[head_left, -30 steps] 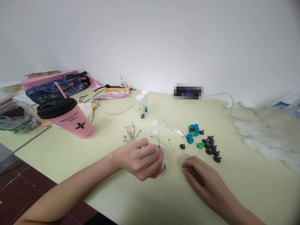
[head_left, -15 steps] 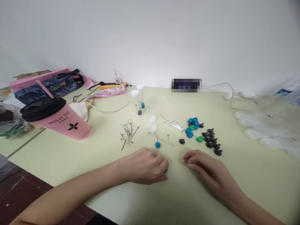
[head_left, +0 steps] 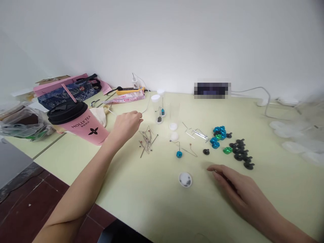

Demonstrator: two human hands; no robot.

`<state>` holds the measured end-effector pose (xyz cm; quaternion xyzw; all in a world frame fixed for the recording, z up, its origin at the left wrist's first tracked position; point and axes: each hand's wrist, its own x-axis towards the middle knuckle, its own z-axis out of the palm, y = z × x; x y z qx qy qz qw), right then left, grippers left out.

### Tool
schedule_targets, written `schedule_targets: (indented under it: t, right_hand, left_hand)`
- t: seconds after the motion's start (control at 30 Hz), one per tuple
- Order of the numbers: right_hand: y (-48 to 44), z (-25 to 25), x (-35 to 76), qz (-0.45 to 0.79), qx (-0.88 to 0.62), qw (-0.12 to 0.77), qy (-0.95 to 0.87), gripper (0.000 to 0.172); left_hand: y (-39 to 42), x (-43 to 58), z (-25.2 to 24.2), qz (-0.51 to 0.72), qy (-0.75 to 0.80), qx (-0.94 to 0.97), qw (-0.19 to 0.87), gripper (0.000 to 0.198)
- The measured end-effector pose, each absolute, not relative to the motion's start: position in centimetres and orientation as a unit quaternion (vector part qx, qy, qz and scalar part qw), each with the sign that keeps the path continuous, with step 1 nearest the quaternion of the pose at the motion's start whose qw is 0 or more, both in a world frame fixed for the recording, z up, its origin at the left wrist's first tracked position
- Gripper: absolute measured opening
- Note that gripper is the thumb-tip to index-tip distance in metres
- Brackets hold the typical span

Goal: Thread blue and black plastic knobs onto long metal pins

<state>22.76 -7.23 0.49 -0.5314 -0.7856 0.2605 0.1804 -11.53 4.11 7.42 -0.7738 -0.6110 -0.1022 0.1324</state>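
Observation:
My left hand [head_left: 128, 123] reaches forward over the table, fingers curled together, hovering just left of a loose pile of thin metal pins [head_left: 147, 140]; I cannot make out anything in it. My right hand [head_left: 234, 186] lies flat on the table with fingers stretched out and holds nothing. Between the hands sits a small white cap [head_left: 185, 179] with dark bits inside. A blue bead on a bent wire [head_left: 179, 154] lies beyond the cap. Blue beads [head_left: 219, 135], green beads [head_left: 227, 150] and black beads [head_left: 241, 158] are heaped ahead of my right hand.
A pink lidded drink cup [head_left: 81, 125] stands at the left. Small clear vials with white lids [head_left: 159, 109] stand behind the pins. Bags and a pink box [head_left: 65, 91] fill the back left. White cables [head_left: 263, 96] and clear plastic pieces [head_left: 296, 141] lie at the right.
My left hand left the white cap near the table's front and moved up and left to the pin pile. The cap now lies uncovered. My right hand stayed resting.

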Motion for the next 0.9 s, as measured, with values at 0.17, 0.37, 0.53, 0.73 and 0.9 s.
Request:
schedule_targets:
  t: [0.17, 0.37, 0.53, 0.73, 0.9]
  right_hand:
    - [-7.3, 0.0, 23.3, 0.25, -0.54, 0.184, -0.782, 0.018]
    - [-7.4, 1.1, 22.8, 0.242, -0.498, 0.197, -0.809, 0.021]
    - [-7.4, 1.6, 22.7, 0.24, -0.497, 0.229, -0.802, 0.022]
    - [-7.4, 1.0, 22.9, 0.262, -0.523, 0.222, -0.78, 0.024]
    - [-7.5, 0.8, 23.0, 0.255, -0.516, 0.222, -0.787, 0.021]
  left_hand:
    - [4.3, -10.6, 5.6, -0.05, -0.569, -0.821, 0.028, 0.022]
    - [3.5, -9.4, 4.7, -0.028, -0.551, -0.834, 0.022, 0.018]
    - [2.6, -7.9, 4.6, -0.111, -0.539, -0.832, 0.067, 0.02]
    - [0.5, -5.9, 5.1, -0.141, -0.454, -0.88, -0.022, 0.035]
    - [-0.2, -6.1, 4.9, -0.022, -0.409, -0.909, -0.084, 0.035]
